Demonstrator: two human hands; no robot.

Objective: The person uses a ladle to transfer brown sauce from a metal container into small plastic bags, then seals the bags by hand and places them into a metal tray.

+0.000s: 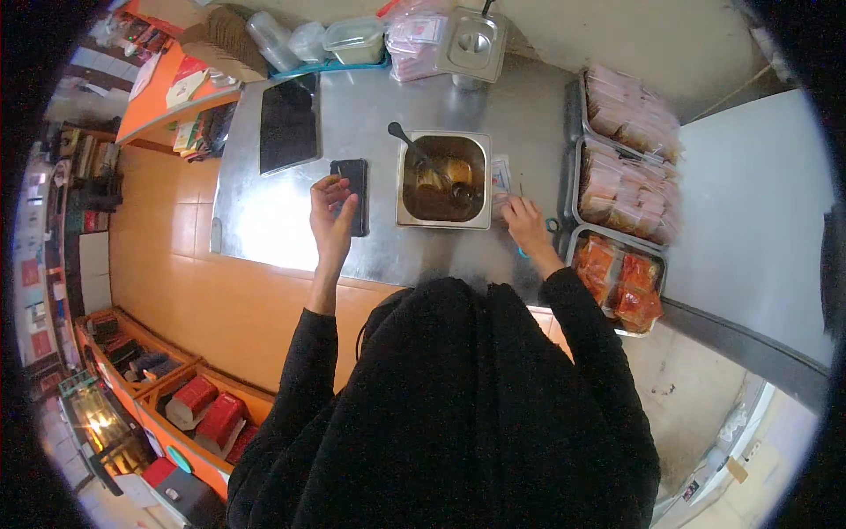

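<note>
A square steel pan (402, 181) of brown liquid with pale pieces stands on the steel table, a black-handled ladle (412, 148) leaning in it. To its left, my left hand (331, 220) hovers over a black phone (359, 198), fingers loosely curled and thumb apart, with nothing visible in it. Beside the pan's right side lie small clear printed packets (500, 176). My right hand (528, 227) is at their near end, its fingers drawn together on the edge of a packet. The fingertips are partly hidden. Scissors (552, 225) with blue-green handles lie next to that hand.
Trays of pink-labelled packets (621, 189) line the right side, with a tray of red-orange packets (617, 282) nearest me. A dark tablet (289, 123) lies at the back left. Plastic tubs (352, 40), bagged packets (414, 40) and a lidded steel container (474, 42) stand along the back.
</note>
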